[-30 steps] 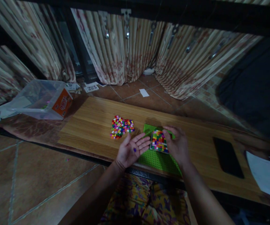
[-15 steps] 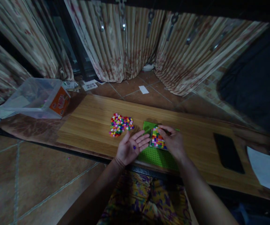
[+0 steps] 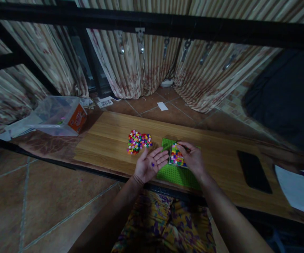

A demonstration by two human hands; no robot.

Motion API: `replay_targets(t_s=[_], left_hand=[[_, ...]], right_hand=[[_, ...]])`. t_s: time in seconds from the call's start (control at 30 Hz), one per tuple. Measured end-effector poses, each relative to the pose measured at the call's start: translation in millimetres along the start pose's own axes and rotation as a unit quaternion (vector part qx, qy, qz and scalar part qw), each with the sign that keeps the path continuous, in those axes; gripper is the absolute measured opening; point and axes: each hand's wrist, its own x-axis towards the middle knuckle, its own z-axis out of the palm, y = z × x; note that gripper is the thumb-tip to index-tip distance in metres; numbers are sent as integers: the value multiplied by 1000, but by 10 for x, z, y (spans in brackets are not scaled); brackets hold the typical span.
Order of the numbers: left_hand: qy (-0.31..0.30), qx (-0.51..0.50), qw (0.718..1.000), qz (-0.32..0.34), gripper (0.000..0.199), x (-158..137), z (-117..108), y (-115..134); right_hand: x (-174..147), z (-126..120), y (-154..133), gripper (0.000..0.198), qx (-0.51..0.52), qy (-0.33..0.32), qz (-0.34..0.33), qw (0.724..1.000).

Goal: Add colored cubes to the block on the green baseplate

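Palm up and fingers stretched out, my left hand (image 3: 150,164) is open, with a small purple brick (image 3: 153,164) lying on its palm. Its fingertips come close to the left side of a block of small coloured bricks (image 3: 177,157) arranged in rows. That block sits on a green studded baseplate (image 3: 177,176). My right hand (image 3: 192,158) reaches over the block from the right, thumb and fingers pinched at its upper edge. Whatever they hold is too small to make out. A pile of loose coloured bricks (image 3: 138,141) lies on the board left of the baseplate.
The wooden board (image 3: 109,137) also carries a dark phone-like slab (image 3: 254,171) at right. White paper (image 3: 297,189) lies beyond it. At left stands a clear plastic box (image 3: 57,114) with an orange label. A dark bar (image 3: 152,21) crosses in front of the curtains (image 3: 125,66).
The camera view has tilted up, bringing the dark bar into sight. Both hands keep nearly the same pose: the left still flat with the purple brick, the right still pinching at the block.
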Motion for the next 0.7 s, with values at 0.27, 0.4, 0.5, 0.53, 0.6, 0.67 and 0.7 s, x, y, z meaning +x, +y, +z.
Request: replay_targets(t_s=[0.27,0.4,0.5,0.53,0.6,0.67,0.7], left_hand=[[-19,-14,1000,3,60,-4,-29,-10],[-2,-3,1000,12,62,-9,-25,0],[6,10,1000,15,63,-9,-6,13],[5,13,1000,15,63,-9,1,17],[4,17,1000,18,63,-10,9,22],[3,19,1000,18,62,-13,10,23],[1,17,1000,16,62,-15,6,23]], right_hand=[[-477,97,-586,22,-151,-38,-180,971],[-713,416,-700,19,-198,-126,-177,956],[-762,582,-666,19,-223,-127,-154,954],[-760,615,-649,19,-226,-125,-153,954],[-748,651,-622,20,-227,-118,-157,954],[-738,651,-613,21,-219,-115,-162,955],[-734,636,-614,21,-209,-115,-164,957]])
